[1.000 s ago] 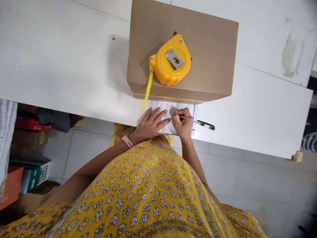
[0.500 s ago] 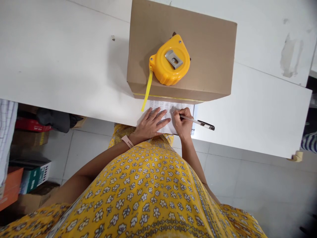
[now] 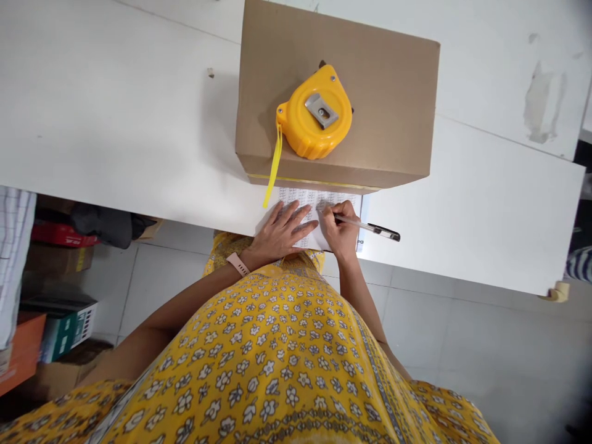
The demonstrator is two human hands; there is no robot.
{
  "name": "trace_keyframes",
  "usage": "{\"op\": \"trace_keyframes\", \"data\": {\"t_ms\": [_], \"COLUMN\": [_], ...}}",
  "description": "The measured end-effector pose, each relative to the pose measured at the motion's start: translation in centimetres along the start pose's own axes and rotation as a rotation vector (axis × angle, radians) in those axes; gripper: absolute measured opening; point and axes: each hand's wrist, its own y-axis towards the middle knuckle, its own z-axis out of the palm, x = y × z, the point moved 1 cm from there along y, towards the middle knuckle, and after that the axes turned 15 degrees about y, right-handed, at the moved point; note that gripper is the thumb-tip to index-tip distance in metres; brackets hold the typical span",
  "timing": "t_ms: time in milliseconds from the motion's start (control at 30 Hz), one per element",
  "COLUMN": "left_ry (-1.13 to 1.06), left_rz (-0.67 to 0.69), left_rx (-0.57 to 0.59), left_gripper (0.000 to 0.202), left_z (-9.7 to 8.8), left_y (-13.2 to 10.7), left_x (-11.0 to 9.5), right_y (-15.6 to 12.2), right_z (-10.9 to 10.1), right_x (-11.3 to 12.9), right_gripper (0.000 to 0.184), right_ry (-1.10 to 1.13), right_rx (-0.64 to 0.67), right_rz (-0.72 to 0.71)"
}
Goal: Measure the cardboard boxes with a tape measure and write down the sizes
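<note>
My left hand (image 3: 282, 229) lies flat with fingers spread on a printed paper sheet (image 3: 319, 200) at the near edge of the white table (image 3: 115, 123). My right hand (image 3: 341, 229) is closed round a pen (image 3: 370, 228), whose tip touches the sheet. Just beyond the paper stands a closed brown cardboard box (image 3: 383, 105). A yellow tape measure (image 3: 316, 121) rests on top of the box, and its yellow strap (image 3: 274, 166) hangs down the box's front.
Boxes and packs (image 3: 50, 333) are stacked on the floor under the table at the left. A roll of tape (image 3: 557, 291) sits at the table's right corner. Worn patches (image 3: 541, 102) mark the tabletop at the far right.
</note>
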Motion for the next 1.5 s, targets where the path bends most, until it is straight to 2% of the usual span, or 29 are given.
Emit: {"op": "trace_keyframes", "data": {"t_ms": [367,567,1500], "left_ry": [0.016,0.005,-0.034], "left_rz": [-0.001,-0.005,-0.009], "left_rx": [-0.024,-0.031,0.013], "left_gripper": [0.075,0.073,0.073], "left_z": [0.06,0.06,-0.07], "left_y": [-0.02,0.02,0.04], "left_x": [-0.02,0.00,0.03], "right_y": [0.03,0.24,0.26], "right_z": [-0.05,-0.15,-0.06], "right_x": [0.05,-0.08,0.15], "right_gripper": [0.025,0.025,0.027], "right_ry": [-0.005,0.005,0.025], "right_rx": [-0.010,-0.056,-0.009], "right_rz": [-0.002,0.014,0.009]}}
